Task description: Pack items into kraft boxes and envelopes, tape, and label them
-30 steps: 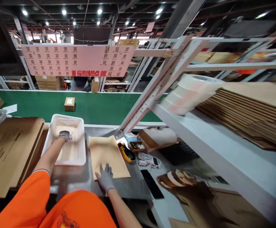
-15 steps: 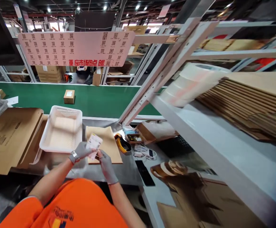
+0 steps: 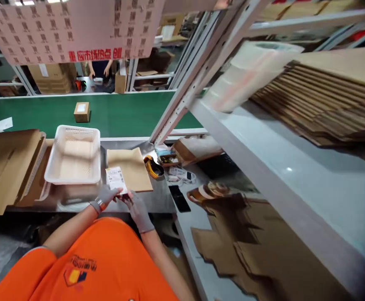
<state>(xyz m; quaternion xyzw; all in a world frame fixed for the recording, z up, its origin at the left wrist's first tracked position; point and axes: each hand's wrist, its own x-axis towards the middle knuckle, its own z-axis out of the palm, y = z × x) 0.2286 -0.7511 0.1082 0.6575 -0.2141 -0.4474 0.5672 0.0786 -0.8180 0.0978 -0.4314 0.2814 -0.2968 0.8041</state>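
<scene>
Both my gloved hands hold a small white printed packet (image 3: 115, 179) just above the near edge of the steel bench (image 3: 157, 200). My left hand (image 3: 106, 195) grips its lower left corner, and my right hand (image 3: 132, 202) pinches its lower right side. A brown padded envelope (image 3: 132, 167) lies flat on the bench right behind the packet. A white plastic basket (image 3: 72, 154) stands to the left of the envelope.
Flat cardboard sheets (image 3: 3, 163) are stacked at the left. A tape dispenser (image 3: 152, 167), cables and a dark phone (image 3: 179, 198) lie to the right. The green conveyor (image 3: 122, 113) carries a small box (image 3: 81, 111). A shelf (image 3: 279, 167) with tape rolls and cardboard juts in from the right.
My left hand left the basket and my right hand left the envelope; both came together on the white packet. The view has tilted downward.
</scene>
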